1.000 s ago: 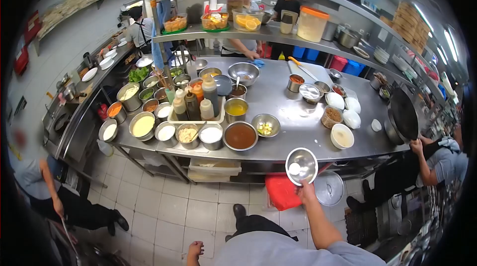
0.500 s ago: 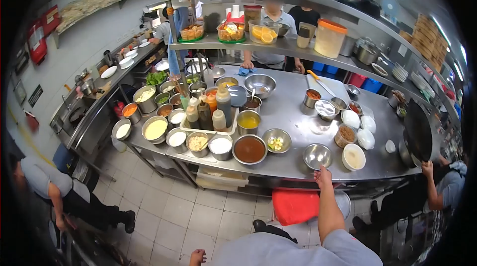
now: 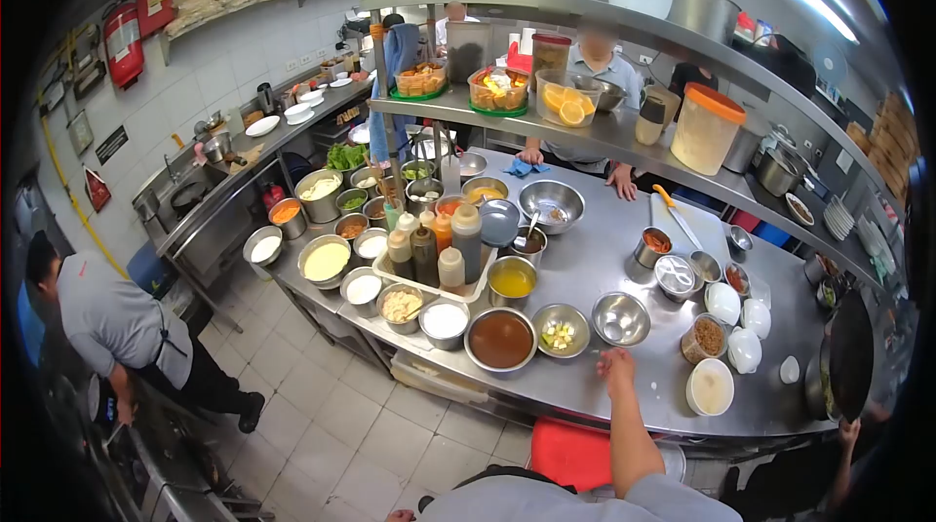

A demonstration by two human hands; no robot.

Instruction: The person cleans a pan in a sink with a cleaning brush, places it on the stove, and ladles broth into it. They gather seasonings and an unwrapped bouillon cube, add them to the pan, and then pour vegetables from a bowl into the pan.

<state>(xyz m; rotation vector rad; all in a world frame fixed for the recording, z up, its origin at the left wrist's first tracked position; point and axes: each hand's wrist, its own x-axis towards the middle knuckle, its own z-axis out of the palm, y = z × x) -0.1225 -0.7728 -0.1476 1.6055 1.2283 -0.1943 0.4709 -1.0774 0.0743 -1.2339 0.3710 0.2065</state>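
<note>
My right hand (image 3: 616, 368) is over the front of the steel table, just short of an empty steel bowl (image 3: 621, 318). Its fingers look loosely bent, with a narrow gap to the rim and nothing visible in them. Left of that bowl is a steel bowl with pale yellow-green pieces (image 3: 560, 337), then a wide bowl of brown sauce (image 3: 501, 341). Only a sliver of my left hand (image 3: 400, 516) shows at the bottom edge; its fingers are hidden.
A tray of squeeze bottles (image 3: 451, 270) stands among several ingredient pots at left. A knife (image 3: 678, 215) lies on a board at the back. White bowls (image 3: 745, 350) sit at right. Co-workers stand at the left, behind the shelf, and at right near a dark wok (image 3: 846, 356).
The empty bowl has shifted back and left, closer to the bowl of pieces. My right hand has come off its rim. The view has turned, and my left hand has nearly left it.
</note>
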